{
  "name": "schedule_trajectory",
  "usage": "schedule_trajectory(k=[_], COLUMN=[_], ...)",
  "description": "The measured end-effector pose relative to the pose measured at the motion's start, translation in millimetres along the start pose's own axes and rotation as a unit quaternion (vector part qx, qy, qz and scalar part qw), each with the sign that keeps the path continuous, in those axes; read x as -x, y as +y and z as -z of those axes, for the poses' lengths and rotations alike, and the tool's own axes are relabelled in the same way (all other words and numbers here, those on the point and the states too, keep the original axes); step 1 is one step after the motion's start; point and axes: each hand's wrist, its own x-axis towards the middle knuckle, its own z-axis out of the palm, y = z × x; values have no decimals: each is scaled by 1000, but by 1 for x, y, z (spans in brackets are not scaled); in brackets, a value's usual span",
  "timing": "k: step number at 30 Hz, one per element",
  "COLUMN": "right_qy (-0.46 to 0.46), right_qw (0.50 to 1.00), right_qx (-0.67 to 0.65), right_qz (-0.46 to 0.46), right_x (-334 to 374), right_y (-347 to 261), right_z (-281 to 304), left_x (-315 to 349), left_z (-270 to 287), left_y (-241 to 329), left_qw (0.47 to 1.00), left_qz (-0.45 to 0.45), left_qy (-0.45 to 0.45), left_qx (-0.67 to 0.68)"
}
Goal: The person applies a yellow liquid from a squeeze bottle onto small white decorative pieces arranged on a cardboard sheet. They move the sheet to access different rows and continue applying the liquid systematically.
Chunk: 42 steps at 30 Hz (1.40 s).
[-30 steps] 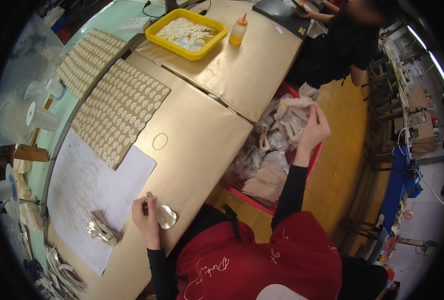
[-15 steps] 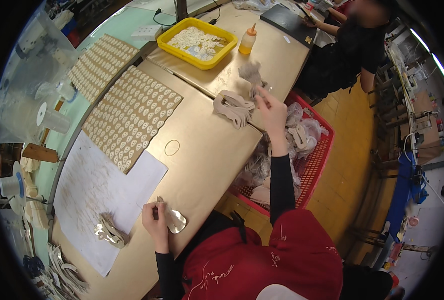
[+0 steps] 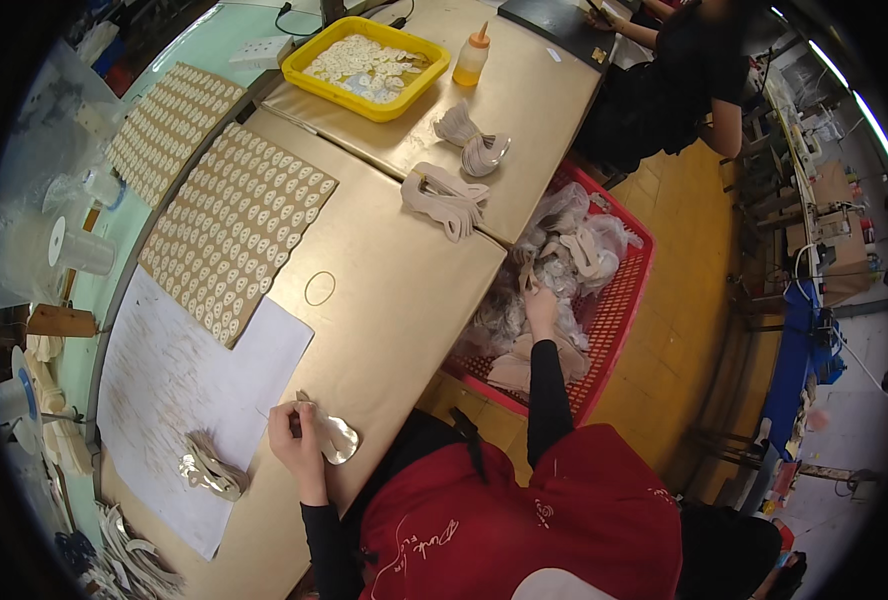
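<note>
My left hand is down at the near edge of the counter, fingers pinched around a shiny silver cutout that lies flat on the brown top, just right of the white paper. A little stack of the same silver pieces sits on that paper, just left of my hand.

My right hand is way off to the right, reaching down into the red basket beside the counter. It's buried in the pile of pale cutouts in there, touching them, but I honestly can't tell if it's gripping one or just resting on top.

Further out on the counter there's a beige bundle, and a second one just past it. On the far left are two cardboard sheets covered in rows of small pale ovals. A yellow tray of the same bits sits at the far end with an orange glue bottle right next to it. A rubber band lies mid-counter.
</note>
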Motion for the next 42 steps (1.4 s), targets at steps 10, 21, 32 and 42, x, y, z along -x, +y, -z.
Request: schedule_trajectory(k=[10,21,32,42], right_qy=[-11,-4,69,205], right_qw=[999,998,980,873], right_qx=[31,-58,-189,-407], right_qz=[-16,21,12,172], right_x=[2,6,41,71], right_y=[15,32,-4,-118], right_z=[-36,-34,-18,56], left_x=[0,0,1,5], left_z=[0,1,1,4], left_y=[3,2,3,-12], left_qw=[1000,1000,1000,996], left_qz=[5,-11,3,-21], left_qy=[-1,1,6,-1], left_qx=[6,-6,14,85])
